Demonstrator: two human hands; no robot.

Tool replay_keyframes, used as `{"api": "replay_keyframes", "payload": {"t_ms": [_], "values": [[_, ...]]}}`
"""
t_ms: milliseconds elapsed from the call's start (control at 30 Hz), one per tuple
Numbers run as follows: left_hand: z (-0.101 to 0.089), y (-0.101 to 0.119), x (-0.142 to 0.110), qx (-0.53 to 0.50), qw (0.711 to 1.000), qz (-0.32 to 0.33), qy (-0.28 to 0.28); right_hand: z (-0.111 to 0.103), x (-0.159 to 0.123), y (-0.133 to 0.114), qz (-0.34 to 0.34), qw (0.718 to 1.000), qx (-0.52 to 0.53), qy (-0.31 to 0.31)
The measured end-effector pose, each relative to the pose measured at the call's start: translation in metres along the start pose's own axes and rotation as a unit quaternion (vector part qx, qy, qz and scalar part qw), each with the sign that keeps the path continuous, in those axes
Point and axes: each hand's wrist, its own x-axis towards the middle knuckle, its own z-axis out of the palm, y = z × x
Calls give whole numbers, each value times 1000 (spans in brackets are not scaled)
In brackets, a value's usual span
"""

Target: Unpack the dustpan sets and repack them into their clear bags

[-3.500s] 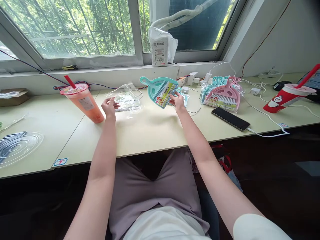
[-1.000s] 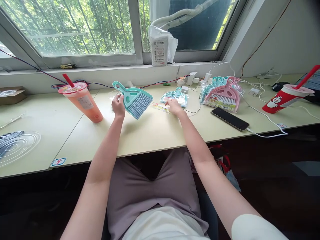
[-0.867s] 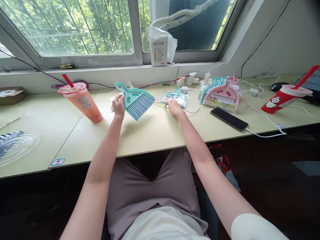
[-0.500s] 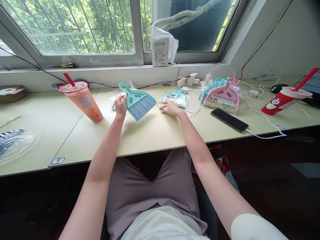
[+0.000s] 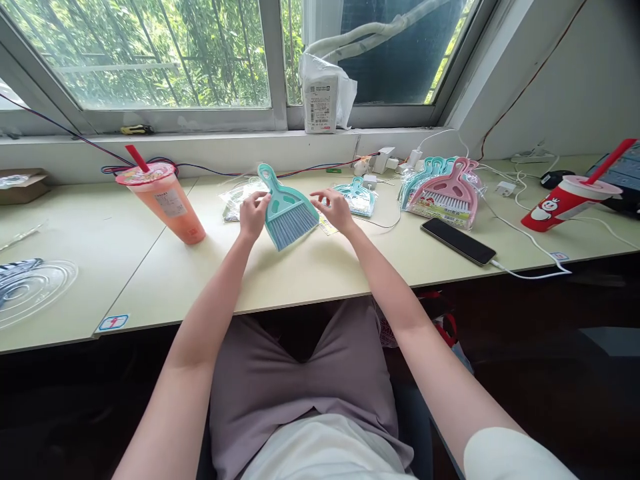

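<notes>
My left hand (image 5: 254,215) grips a teal dustpan-and-brush set (image 5: 290,208) by its left edge. The set is tilted above the table, with its handle up and the grey bristles facing me. At its right corner, my right hand (image 5: 335,209) has the fingers apart and the tips close to the edge; whether they touch it I cannot tell. Under that hand lies a yellowish printed card (image 5: 327,227), partly hidden. Behind my right hand is another teal set in clear wrap (image 5: 359,197). Crumpled clear plastic packaging (image 5: 233,203) lies behind my left hand.
Wrapped pink brush-and-dustpan sets (image 5: 453,193) and teal ones stand to the right. A phone (image 5: 458,241) on a white cable lies before them. An orange drink cup (image 5: 173,203) stands left, a red cup (image 5: 563,203) far right. Chargers and wires run along the wall.
My left hand has moved right with the teal dustpan set. My right hand has lifted off the printed card and come to the set's right corner.
</notes>
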Motion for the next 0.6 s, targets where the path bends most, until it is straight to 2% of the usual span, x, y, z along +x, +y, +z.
{"api": "replay_keyframes", "payload": {"t_ms": [100,267,467,600], "values": [[11,19,-17,51,997,48,-36,16,-5,-26,-31,999,27,15],[22,38,-37,114,988,102,-31,24,-10,-42,21,997,11,74],[17,37,-36,112,987,113,-16,20,-8,-40,19,999,30,41],[16,31,-31,33,994,85,-64,16,-4,-39,35,999,34,22]]}}
